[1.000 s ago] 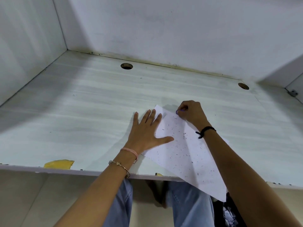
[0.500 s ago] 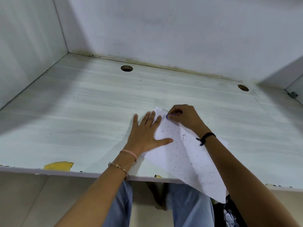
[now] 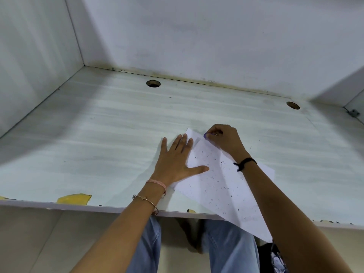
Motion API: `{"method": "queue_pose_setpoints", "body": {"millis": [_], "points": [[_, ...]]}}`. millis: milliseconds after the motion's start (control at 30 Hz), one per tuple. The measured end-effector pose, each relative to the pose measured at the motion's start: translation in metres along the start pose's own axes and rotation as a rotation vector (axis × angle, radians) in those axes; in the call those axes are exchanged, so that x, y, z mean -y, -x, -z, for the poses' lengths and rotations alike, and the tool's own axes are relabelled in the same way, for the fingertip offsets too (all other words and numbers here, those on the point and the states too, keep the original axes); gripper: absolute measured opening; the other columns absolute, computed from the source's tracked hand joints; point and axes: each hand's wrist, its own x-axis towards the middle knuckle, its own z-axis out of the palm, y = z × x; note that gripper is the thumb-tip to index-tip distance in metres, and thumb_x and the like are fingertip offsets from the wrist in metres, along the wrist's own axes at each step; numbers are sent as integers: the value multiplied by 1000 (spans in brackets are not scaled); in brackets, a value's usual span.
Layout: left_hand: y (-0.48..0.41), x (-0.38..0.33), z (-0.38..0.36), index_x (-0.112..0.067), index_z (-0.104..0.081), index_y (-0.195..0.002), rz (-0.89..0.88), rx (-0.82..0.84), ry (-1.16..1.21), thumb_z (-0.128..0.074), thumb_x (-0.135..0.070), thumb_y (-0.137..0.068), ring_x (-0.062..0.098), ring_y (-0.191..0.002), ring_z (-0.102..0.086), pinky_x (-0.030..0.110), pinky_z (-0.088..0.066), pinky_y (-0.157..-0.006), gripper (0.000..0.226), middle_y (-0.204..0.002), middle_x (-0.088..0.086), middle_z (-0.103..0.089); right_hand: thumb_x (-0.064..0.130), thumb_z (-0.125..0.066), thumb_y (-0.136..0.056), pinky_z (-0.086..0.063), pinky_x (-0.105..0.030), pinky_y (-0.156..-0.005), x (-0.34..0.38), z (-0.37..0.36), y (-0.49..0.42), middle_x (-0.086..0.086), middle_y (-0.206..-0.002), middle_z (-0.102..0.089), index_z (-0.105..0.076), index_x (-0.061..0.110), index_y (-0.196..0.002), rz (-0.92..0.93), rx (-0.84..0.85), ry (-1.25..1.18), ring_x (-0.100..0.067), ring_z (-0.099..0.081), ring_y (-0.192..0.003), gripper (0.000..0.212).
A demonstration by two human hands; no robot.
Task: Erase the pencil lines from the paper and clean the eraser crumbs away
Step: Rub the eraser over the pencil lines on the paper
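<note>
Right hand was curled tight around a small purple eraser, and only its tip showed, pressed to the far edge of the white sheet of paper near its top corner. Left hand lay flat with fingers spread and the thumb out across the sheet, pinning its left side to the pale wood-grain table. The sheet sat at an angle, its near corner hanging over the table's front edge above the person's jeans.

Dark eraser crumbs were speckled all over the paper, and a few lay on the table just right of the black wristband. No clear pencil lines showed on the open part of the sheet, so the erasing looked well on, down to that last far corner. The clean-up had not begun: every crumb was still to be swept off.

Against half a second earlier, the right hand had slid a touch to the right along that far edge, which looked like one pass of a rubbing stroke. The left hand and the paper had stayed put
</note>
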Motion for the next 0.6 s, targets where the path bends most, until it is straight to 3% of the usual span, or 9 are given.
{"method": "queue_pose_setpoints", "body": {"millis": [67, 133, 233, 300, 400, 467, 533, 600], "points": [[-2, 2, 1, -16, 1, -157, 12, 11, 46, -25, -80, -86, 11, -150, 11, 52, 15, -118, 99, -164, -1, 6, 13, -69, -82, -42, -7, -51, 2, -3, 21, 2, -75, -69, -71, 10, -80, 12, -8, -93, -2, -58, -60, 4], [0, 1, 9, -14, -7, -157, 16, -10, 146, -28, -55, -101, 10, -150, 4, 48, 13, -119, 73, -165, -1, -1, 11, -67, -84, -45, -10, -52, 4, -11, 41, 2, -77, -70, -70, 9, -82, 24, 63, -164, 1, -59, -57, 4], [11, -1, 27, -20, -19, -155, 103, -46, 653, -31, -21, -106, 3, -141, -14, 31, 4, -118, 51, -155, -13, -22, 13, -65, -87, -45, -7, -64, 6, -25, 58, 3, -83, -70, -68, 10, -85, 58, 136, -170, 2, -60, -67, 4], [16, 4, 33, -22, -28, -152, 120, -39, 888, -33, -21, -104, 5, -138, -20, 25, -8, -115, 48, -151, -12, -32, 15, -64, -87, -41, -6, -63, 7, -28, 59, 0, -85, -69, -66, 10, -86, 60, 113, -148, -2, -57, -70, 6], [25, 18, 26, -18, -38, -147, 33, -60, 634, -37, -30, -98, 14, -144, -27, 30, -2, -119, 50, -155, 0, -36, 18, -63, -88, -44, -18, -71, 6, -24, 53, -8, -92, -69, -65, 11, -86, 29, 84, -123, -21, -61, -85, 7], [33, 26, 21, -19, -30, -152, -6, -2, 390, -42, -36, -102, 9, -148, -15, 35, 7, -120, 54, -161, -2, -24, 18, -63, -88, -42, -17, -70, 7, -21, 49, -8, -94, -69, -64, 12, -85, 16, 81, -108, -23, -62, -89, 7], [41, 30, 16, -22, -15, -157, -31, 53, 175, -30, -63, -95, 6, -150, 1, 42, 13, -119, 76, -164, -5, -7, 16, -61, -88, -41, -16, -68, 9, -20, 48, -5, -92, -67, -63, 13, -85, 26, 79, -75, -23, -61, -88, 5], [46, 30, 14, -24, -2, -157, 3, 71, 34, -8, -84, -76, 6, -149, 11, 50, 13, -118, 101, -164, -7, 5, 14, -62, -87, -42, -15, -67, 14, -23, 52, 0, -90, -65, -64, 14, -84, 57, 92, -59, -21, -61, -84, 4]]}}
